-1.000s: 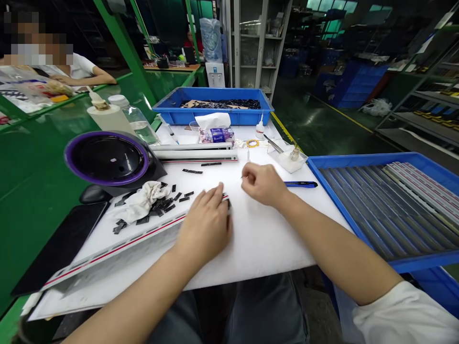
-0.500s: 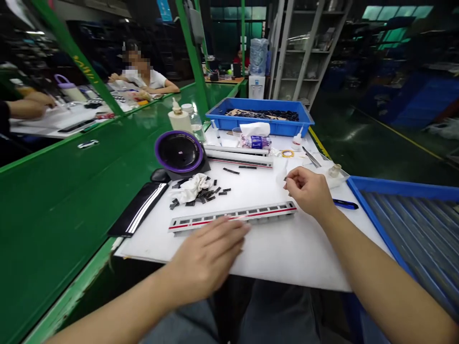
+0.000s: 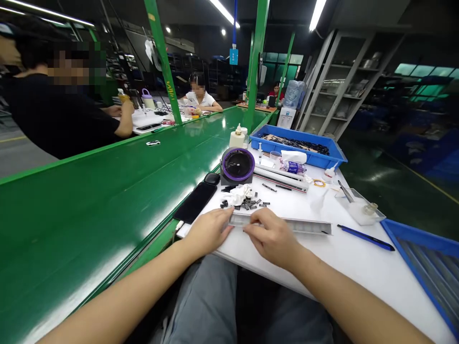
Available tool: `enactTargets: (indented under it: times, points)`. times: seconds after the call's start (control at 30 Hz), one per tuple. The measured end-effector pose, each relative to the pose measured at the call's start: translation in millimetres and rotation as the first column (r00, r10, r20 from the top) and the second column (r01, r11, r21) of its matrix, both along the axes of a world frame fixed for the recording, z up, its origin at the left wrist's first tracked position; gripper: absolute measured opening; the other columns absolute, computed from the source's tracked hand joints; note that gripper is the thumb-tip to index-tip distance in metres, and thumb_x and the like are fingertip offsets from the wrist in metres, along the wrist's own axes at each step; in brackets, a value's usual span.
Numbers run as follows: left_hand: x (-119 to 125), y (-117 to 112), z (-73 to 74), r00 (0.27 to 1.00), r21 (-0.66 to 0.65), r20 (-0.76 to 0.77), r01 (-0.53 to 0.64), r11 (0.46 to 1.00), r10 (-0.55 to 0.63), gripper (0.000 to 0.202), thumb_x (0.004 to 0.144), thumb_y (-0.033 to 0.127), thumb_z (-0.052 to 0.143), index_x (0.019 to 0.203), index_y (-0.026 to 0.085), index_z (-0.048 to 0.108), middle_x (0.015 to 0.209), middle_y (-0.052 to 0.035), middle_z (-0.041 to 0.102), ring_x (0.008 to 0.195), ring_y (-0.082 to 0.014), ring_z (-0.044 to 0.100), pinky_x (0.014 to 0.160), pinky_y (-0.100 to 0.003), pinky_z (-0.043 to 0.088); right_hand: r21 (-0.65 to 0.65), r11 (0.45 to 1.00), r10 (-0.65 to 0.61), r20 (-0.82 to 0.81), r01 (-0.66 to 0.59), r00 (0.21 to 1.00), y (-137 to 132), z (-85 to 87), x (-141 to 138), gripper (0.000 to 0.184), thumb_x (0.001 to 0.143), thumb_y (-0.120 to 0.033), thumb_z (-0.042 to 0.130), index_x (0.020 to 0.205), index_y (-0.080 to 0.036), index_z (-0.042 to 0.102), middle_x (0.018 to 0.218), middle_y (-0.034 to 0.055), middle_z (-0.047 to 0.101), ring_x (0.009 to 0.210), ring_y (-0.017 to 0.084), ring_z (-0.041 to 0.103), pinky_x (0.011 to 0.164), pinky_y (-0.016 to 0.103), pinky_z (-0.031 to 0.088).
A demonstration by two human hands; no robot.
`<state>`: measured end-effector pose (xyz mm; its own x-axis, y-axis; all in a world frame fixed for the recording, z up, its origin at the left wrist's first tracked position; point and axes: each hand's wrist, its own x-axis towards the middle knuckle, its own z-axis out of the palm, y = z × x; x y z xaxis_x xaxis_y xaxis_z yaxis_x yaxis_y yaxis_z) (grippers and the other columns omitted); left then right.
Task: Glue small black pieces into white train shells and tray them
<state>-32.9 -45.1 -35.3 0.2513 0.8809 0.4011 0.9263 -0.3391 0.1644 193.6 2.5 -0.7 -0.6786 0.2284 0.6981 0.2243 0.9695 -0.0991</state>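
A long model train car shell (image 3: 309, 226) lies near the table's front edge, its hollow pale-grey inside turned toward me. My left hand (image 3: 211, 231) is closed around the shell's left end, thumb in front. Over the shell's left half, my right hand (image 3: 274, 238) has its fingers pinched at the opening; a tiny dark speck shows at the fingertips, too small to name. Just behind the shell are several small black pieces (image 3: 251, 204) and a crumpled white tissue (image 3: 238, 195). Further back rest more train shells (image 3: 283, 179) and thin black strips (image 3: 283, 187).
A purple-rimmed round black device (image 3: 237, 164) stands at the back left, near a phone (image 3: 196, 202). On the right lie a blue pen-like tool (image 3: 366, 237), tweezers (image 3: 345, 191) and a glue bottle (image 3: 329, 173). Blue trays (image 3: 299, 149) stand behind and right. Co-workers (image 3: 60, 105) sit beyond the green partition.
The view has swung left. The train shell is turned over from its striped side to its hollow side. My left hand now grips its left end; my right hand has moved in over it.
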Motion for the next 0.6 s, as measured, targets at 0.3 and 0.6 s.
enactTargets:
  times: [0.3,0.6]
  points:
    - [-5,-3,-23.0,0.994,0.118,0.109,0.015,0.993,-0.028,0.049,0.086,0.021,0.068,0.130,0.013,0.050,0.120,-0.0113,0.069,0.108,-0.0232,0.066,0.096,-0.038,0.055,-0.054,0.978,-0.198,0.069,0.202,0.978,7,-36.3,-41,0.017,0.087,-0.010,0.060,0.087,-0.021,0.073,0.101,0.0087,0.061,0.094,0.023,0.054,0.080,0.041,0.048]
    - [-4,-4,-15.7,0.992,0.158,-0.017,0.129,0.979,-0.128,0.016,0.092,0.014,0.057,0.105,0.017,0.065,0.131,-0.0140,0.064,0.107,-0.0282,0.066,0.092,-0.047,0.053,-0.080,0.990,-0.124,-0.097,0.117,0.987,16,4.0,22,0.025,0.085,-0.007,0.058,0.105,-0.018,0.069,0.108,0.0109,0.061,0.102,0.022,0.059,0.088,0.039,0.052]
